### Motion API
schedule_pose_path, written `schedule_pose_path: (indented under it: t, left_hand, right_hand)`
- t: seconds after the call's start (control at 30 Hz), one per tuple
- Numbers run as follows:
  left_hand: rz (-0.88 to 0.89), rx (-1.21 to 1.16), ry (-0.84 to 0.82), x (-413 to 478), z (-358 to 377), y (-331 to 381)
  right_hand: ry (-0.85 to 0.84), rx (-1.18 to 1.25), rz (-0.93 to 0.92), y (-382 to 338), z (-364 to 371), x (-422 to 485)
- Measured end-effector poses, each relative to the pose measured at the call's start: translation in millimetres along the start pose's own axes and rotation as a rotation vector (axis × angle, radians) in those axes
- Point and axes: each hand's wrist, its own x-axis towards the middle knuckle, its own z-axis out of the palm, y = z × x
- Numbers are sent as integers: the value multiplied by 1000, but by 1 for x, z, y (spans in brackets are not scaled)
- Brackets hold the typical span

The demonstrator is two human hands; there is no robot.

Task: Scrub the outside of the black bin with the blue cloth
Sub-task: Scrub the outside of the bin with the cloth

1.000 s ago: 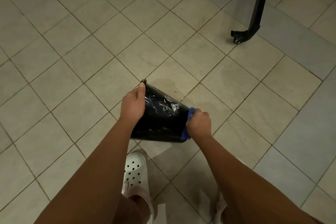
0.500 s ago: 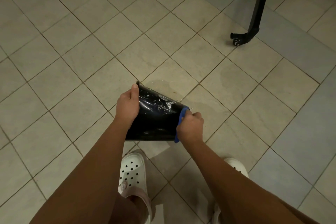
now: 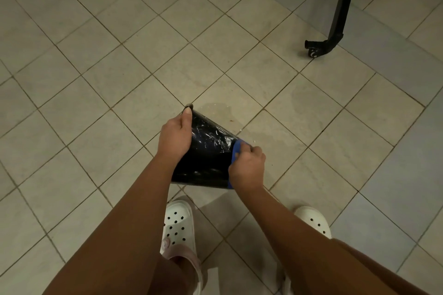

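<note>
Black bin [image 3: 208, 152] tilted above floor [image 3: 96, 55]; left grip [image 3: 173, 137] curled round its wide end; right grip [image 3: 248, 167] clutches blue cloth [image 3: 236, 148], mostly hidden.

One wide-angle view, taken from the person's head, looks steeply down and slightly forward at the tiled floor [image 3: 100, 93]. The left hand [image 3: 173, 135], right hand [image 3: 248, 166] and black bin [image 3: 206, 151] sit close below the lens near centre; white shoes [image 3: 178, 223] edge the bottom.
</note>
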Motion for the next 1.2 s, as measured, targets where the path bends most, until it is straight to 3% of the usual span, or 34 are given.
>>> schedule_pose_path:
  t: [0.13,0.37,0.5,0.63,0.83,1.1,1.2]
  left_hand:
    - [-36,-46,15,-2,-1,-1]
    - [-20,1,50,-1,1,6]
    - [-87,-47,32,2,-1,1]
    - [-98,-83,18,1,0,2]
    - [-29,8,53,-1,3,10]
    - [-61,-13,35,2,4,6]
    - [-27,8,39,2,6,6]
  right_hand:
    - [23,34,-202,5,2,15]
    - [-23,30,53,20,-4,6]
    - [82,36,-207,13,16,-17]
    - [95,64,-341,15,10,8]
    - [-5,-6,5,21,-6,18]
    - [114,39,-320,8,13,1]
    - [61,26,-244,12,0,21]
